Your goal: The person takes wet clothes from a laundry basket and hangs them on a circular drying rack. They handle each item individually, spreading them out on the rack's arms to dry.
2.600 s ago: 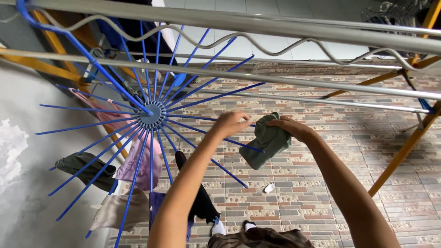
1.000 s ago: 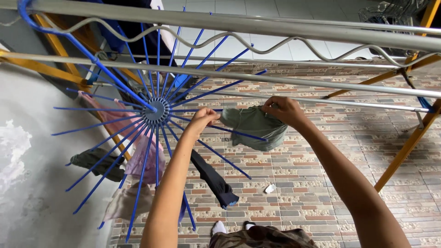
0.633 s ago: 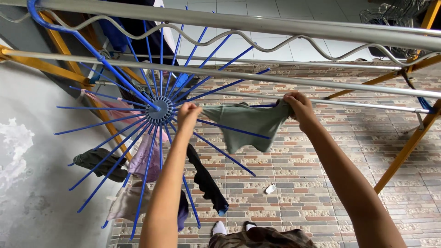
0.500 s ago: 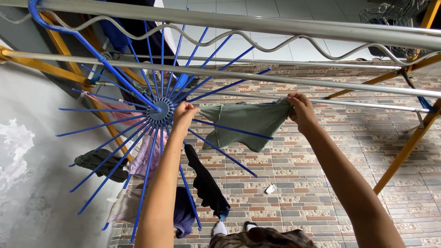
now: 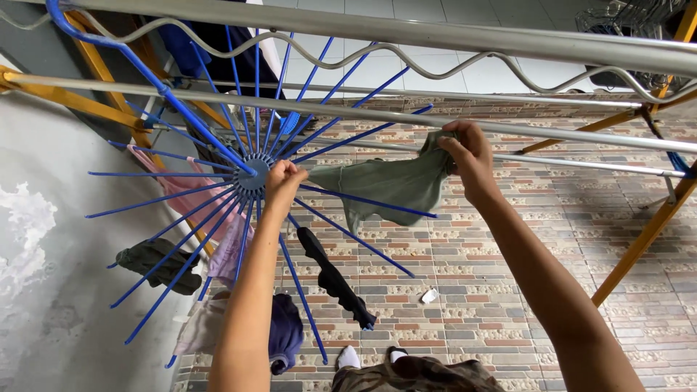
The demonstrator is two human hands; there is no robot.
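A grey-green garment (image 5: 385, 181) is stretched between both my hands, above a blue spoke of the round blue spoke hanger (image 5: 254, 174). My left hand (image 5: 283, 180) grips its left end close to the hanger's hub. Its right end is pinched in my right hand (image 5: 465, 152), raised to just under a silver rail (image 5: 508, 129). The cloth sags in the middle and a flap hangs down below.
Other clothes hang from the spokes: a black sock (image 5: 335, 279), a pink piece (image 5: 185, 190), a lilac piece (image 5: 231, 247), a dark green piece (image 5: 156, 263) and a navy piece (image 5: 284, 332). Orange frame legs (image 5: 639, 243) stand right. Brick paving lies below, a grey wall at left.
The bunched green garment was pulled open between my hands and lifted. My right hand rose toward the silver rail, and my left hand moved in to the hub.
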